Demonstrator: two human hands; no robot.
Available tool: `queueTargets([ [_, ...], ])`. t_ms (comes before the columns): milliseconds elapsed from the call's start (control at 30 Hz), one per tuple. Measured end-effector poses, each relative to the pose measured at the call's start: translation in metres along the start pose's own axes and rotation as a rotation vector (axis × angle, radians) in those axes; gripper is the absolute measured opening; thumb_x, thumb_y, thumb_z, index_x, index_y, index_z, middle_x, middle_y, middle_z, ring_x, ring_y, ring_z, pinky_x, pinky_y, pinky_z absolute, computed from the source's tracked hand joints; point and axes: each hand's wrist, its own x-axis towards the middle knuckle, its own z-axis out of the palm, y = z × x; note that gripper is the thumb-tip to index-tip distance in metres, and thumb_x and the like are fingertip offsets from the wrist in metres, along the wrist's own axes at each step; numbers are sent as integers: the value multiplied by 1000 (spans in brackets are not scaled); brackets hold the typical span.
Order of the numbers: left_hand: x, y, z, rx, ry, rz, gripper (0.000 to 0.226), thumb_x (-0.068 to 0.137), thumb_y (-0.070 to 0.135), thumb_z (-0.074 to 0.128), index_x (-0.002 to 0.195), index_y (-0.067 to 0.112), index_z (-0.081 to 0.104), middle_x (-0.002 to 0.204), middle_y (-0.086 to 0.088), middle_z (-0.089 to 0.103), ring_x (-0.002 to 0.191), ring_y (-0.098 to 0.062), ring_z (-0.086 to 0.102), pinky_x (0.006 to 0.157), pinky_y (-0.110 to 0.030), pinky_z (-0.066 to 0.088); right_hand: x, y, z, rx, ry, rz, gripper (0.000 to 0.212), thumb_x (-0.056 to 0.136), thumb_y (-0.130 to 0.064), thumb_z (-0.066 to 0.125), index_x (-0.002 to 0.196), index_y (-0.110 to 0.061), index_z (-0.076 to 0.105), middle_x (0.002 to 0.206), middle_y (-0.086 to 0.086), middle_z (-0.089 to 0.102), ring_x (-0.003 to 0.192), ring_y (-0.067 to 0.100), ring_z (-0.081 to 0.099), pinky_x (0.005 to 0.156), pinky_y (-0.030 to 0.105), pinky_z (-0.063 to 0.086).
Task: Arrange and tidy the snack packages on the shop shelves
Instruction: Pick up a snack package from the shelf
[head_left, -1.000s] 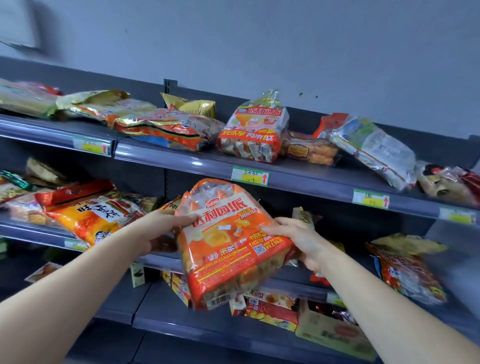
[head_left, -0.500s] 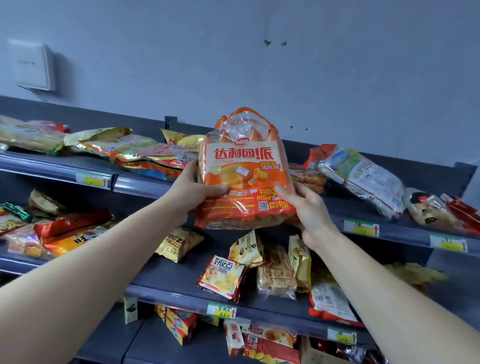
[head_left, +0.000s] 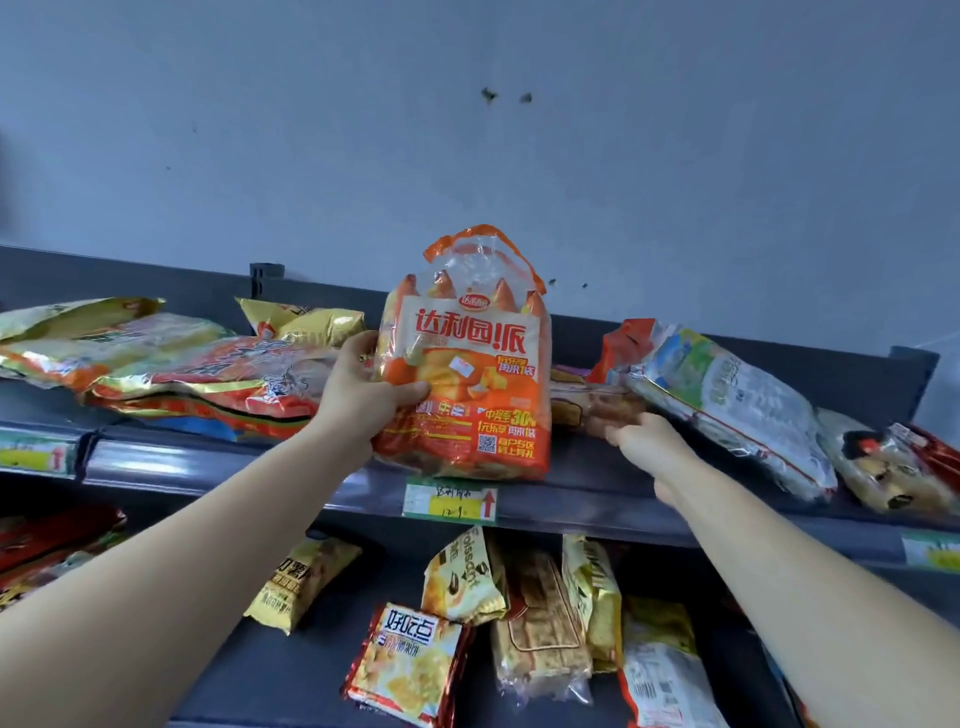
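Observation:
A large orange pie bag (head_left: 467, 374) with a clear top stands upright on the front of the top shelf (head_left: 597, 499). My left hand (head_left: 363, 395) grips its left side, thumb across the front. My right hand (head_left: 649, 447) is off the bag, blurred, with its fingers stretched out low over the shelf beside a brown snack pack (head_left: 576, 405) that lies behind the bag's right edge. I cannot tell whether they touch.
Flat red-and-gold bags (head_left: 208, 379) and a yellow bag (head_left: 306, 322) lie left of my left hand. A white-and-green bag (head_left: 727, 405) and a dark-printed pack (head_left: 883, 467) lie to the right. Small packets, among them a croissant pack (head_left: 462, 577), crowd the lower shelf (head_left: 291, 675).
The orange bag went from held in front of the lower shelves up onto the top shelf and now stands there. My right hand let go of it and moved right.

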Motion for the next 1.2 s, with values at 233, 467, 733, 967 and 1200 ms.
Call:
queueTargets([
  [233,34,-8,15,-13,4,20,79,80,5,74,141,35,33,123,-11,58,99,-34,65,80,-58,55,52,2,6,40,30,129,34,93,-12,60,125,-7,51,118,-3,51,112,21,48,93,27,35],
  [467,53,-22,26,62,3,37,82,81,9,74,144,32,28,122,-6,57,104,-29,63,88,-55,53,96,3,19,172,303,258,75,66,-61,67,118,-8,61,113,7,64,99,31,62,87,41,54],
  [733,60,-23,21,121,-21,-15,72,80,16,77,139,20,36,118,-4,57,102,-25,62,91,-49,53,121,8,11,201,264,292,18,90,-17,57,102,-3,61,100,13,61,86,31,60,67,37,53],
  [967,58,-22,27,126,-17,-22,71,79,13,77,136,20,35,114,-3,58,103,-27,62,92,-52,51,124,-16,9,355,330,258,20,85,-12,61,105,-7,63,94,8,64,87,26,64,76,39,56],
  [1200,56,-20,30,134,11,-30,67,79,10,77,131,20,37,111,-4,58,96,-26,63,76,-43,54,106,-67,13,472,322,17,13,85,-15,66,75,-15,58,79,2,55,77,21,54,60,33,46],
])
